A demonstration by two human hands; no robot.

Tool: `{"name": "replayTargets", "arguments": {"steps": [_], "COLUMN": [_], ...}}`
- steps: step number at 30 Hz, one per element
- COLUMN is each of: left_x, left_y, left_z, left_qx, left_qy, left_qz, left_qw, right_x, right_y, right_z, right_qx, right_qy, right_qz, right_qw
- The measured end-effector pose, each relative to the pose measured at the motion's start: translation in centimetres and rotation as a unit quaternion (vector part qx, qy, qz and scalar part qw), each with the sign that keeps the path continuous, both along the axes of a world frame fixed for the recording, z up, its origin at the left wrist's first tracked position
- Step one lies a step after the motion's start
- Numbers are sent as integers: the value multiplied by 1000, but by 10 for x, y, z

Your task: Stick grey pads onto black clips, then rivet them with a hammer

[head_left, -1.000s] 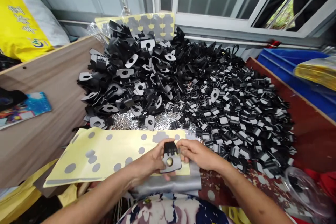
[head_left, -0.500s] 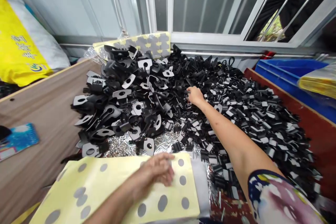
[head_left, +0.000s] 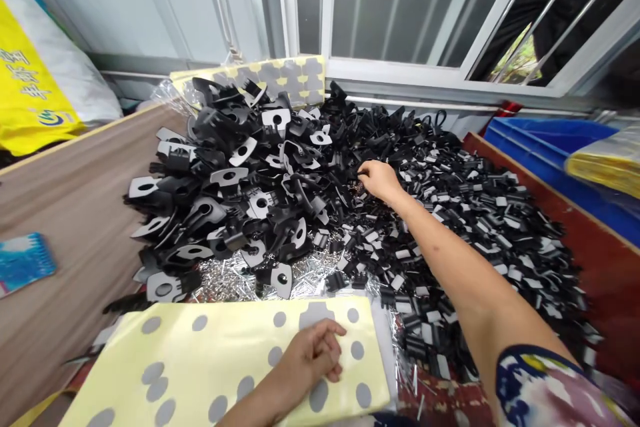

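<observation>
Slack and empty, the left hand is over a pale-yellow, grey-dotted paper sheet by the near edge of the red tabletop. Whether the right hand grasps anything, I cannot tell; its bent fingers reach among black plastic clip parts heaped toward the far edge.

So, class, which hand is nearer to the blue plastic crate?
Right: the right hand is among heaped black pieces, left of the crate; the left hand is farther, over the yellow grey-dotted sheet.
</observation>
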State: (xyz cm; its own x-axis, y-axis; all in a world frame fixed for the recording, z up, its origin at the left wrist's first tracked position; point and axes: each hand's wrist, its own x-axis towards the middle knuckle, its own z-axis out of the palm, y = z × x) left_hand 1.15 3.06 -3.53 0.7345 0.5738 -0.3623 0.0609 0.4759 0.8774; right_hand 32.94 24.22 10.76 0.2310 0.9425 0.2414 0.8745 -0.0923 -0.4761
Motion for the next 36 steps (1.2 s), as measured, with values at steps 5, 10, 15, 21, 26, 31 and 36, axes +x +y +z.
{"name": "replayTargets", "arguments": {"steps": [5, 10, 15, 21, 26, 31, 36], "left_x": [15, 9, -6, -24, -27, -36, -37], "left_y": [-11, -1, 4, 11, 19, 25, 25], "left_z": [18, 60, 74, 50, 21, 10, 13], "left_qx": [49, 242, 179, -69, -120, -170, -141], "left_qy": [-1, -63, -71, -67, -79, -116, -117], "left_qz": [43, 236, 222, 263, 271, 276, 294], "left_qw": [998, 939, 956, 960, 952, 939, 938], "right_x": [-31, -105, -142, -138, -143, -117, -89], "right_y": [-127, -234, -267, -279, -285, -285, -282], "right_z": [-6, -44, -81, -140, -152, -128, -114], "right_qx": [18, -46, 14, 66, 50, -106, -182], "right_qy": [161, 561, 538, 275, 238, 378, 467], "right_qz": [61, 135, 118, 66, 81, 227, 352], "right_qw": [985, 816, 835, 957, 967, 892, 790]}}
